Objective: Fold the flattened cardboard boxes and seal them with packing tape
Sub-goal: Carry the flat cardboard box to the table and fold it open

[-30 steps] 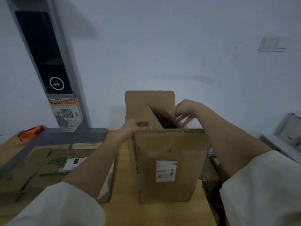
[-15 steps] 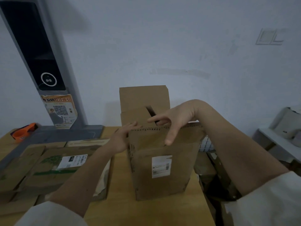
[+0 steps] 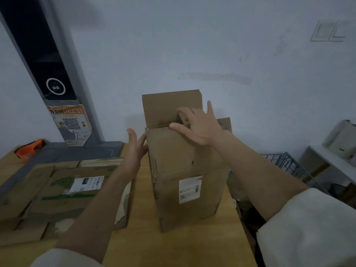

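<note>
Since a moment ago the right hand (image 3: 200, 125) has come down flat onto the top of the cardboard box (image 3: 185, 176), fingers spread and straight, pressing a top flap inward; before, it hung arched over the near edge. Meanwhile the left hand (image 3: 135, 145) has slid to the box's upper left corner, fingers straight and together, palm against the side wall, holding nothing.

Upright on the wooden tabletop (image 3: 173, 245), the box has its long axis vertical and its open end pointing up. Its labelled face (image 3: 189, 188) is turned toward the person, and the rear flap (image 3: 169, 108) stands up behind the right hand.

To the left lie flattened boxes (image 3: 57, 191) on the tabletop. An orange tape dispenser (image 3: 28, 150) sits at the far left, near a grey stand (image 3: 57, 83).
</note>
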